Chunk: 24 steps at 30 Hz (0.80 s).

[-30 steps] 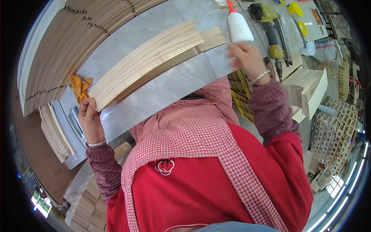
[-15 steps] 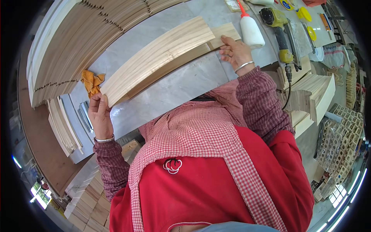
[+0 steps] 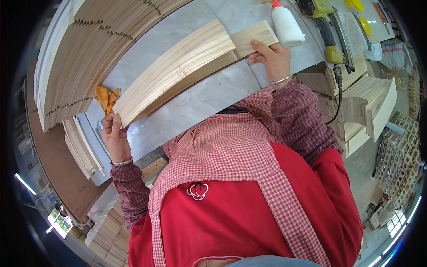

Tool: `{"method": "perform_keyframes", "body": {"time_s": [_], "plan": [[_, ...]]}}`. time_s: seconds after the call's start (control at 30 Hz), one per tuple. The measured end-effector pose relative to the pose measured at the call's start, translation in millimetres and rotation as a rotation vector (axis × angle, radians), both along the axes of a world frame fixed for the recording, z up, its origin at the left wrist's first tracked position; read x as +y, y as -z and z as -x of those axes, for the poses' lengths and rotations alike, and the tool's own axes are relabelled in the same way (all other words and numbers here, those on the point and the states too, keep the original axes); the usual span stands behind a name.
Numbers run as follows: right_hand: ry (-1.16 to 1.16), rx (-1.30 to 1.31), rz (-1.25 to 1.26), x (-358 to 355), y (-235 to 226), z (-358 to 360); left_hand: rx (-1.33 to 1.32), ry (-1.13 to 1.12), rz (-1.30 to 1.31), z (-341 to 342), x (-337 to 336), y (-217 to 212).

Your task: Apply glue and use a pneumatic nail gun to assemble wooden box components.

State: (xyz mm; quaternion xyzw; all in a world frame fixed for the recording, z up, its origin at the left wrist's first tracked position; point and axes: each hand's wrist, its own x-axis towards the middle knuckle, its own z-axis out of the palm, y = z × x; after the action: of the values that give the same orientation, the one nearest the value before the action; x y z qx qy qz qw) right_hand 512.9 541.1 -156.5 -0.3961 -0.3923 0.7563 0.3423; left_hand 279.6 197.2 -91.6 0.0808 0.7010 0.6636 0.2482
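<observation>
A pale wooden board (image 3: 178, 66) slants over the grey tabletop, its left end pinched between the thumb and fingers of my left hand (image 3: 116, 141). Partly hidden beneath it is a second wooden board (image 3: 252, 41), which sticks out past the upper one at the right. My right hand (image 3: 275, 60) grips that protruding end, thumb on top and fingers under the near edge. The two boards overlap along most of their length. Just beyond my right hand stands a white bottle (image 3: 288, 27) with a red nozzle. An orange cloth (image 3: 106, 98) lies beside my left hand.
Tall stacks of wooden boards (image 3: 89, 58) line the table's far left, with a few narrow strips (image 3: 82, 147) nearer. A yellow-black nail gun (image 3: 328, 42) with a hose lies at the right. More wood pieces (image 3: 369, 104) are piled past the table's right side.
The lower board now sticks out farther to the right from under the upper one, with my right hand still on its end. The whole view has shifted slightly.
</observation>
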Motion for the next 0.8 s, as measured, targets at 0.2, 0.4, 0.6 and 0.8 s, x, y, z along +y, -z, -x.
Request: {"method": "perform_keyframes", "body": {"time_s": [0.2,0.4,0.6,0.8], "plan": [[-0.088,-0.153,-0.195,-10,-8,2,0.009,-0.003,0.037,-3,6,-5],[-0.136,-0.452,-1.286,-10,-9,13,0.205,0.022,0.214,-7,15,-19],[-0.279,-0.579,-1.410,-20,-20,15,0.931,0.324,0.472,-42,89,-66],[-0.348,-0.547,-1.411,-22,-24,12,1.241,0.776,0.416,-81,203,-61]]}}
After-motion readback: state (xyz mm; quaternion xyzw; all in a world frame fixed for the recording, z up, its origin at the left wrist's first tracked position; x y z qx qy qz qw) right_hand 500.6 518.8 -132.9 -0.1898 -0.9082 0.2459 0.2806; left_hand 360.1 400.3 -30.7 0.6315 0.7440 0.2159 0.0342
